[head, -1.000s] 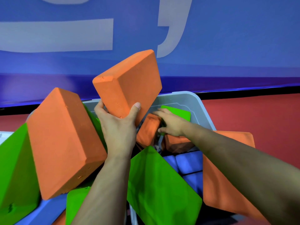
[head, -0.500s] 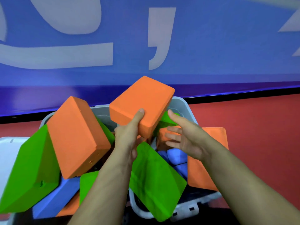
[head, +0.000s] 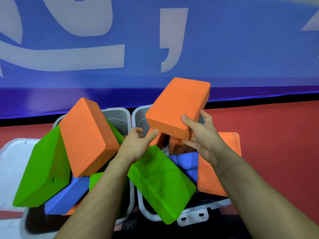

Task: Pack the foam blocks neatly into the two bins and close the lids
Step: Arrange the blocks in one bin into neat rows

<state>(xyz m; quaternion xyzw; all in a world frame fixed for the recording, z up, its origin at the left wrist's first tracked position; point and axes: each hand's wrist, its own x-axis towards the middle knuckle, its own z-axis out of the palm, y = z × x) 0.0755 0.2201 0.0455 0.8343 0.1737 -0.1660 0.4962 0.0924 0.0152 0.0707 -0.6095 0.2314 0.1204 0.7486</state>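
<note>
My right hand (head: 203,144) grips an orange foam block (head: 177,107) by its near right corner and holds it tilted above the right grey bin (head: 140,116). My left hand (head: 138,142) is open just left of that block, its fingertips at the block's lower edge. The right bin holds a slanted green block (head: 160,183), blue blocks (head: 186,161), an upright orange block (head: 212,178) and more orange ones deep inside. In the left grey bin (head: 119,112) lie a big orange block (head: 86,137), a green block (head: 43,166), a blue block (head: 67,195) and another green one (head: 96,180), all askew.
A light grey lid (head: 10,157) lies left of the left bin. The bins stand side by side on a red floor (head: 276,135) in front of a blue banner wall (head: 241,49). A latch (head: 191,217) sits on the right bin's near rim.
The orange block passed from my left hand to my right hand and moved right, over the right bin. My left hand let go and opened.
</note>
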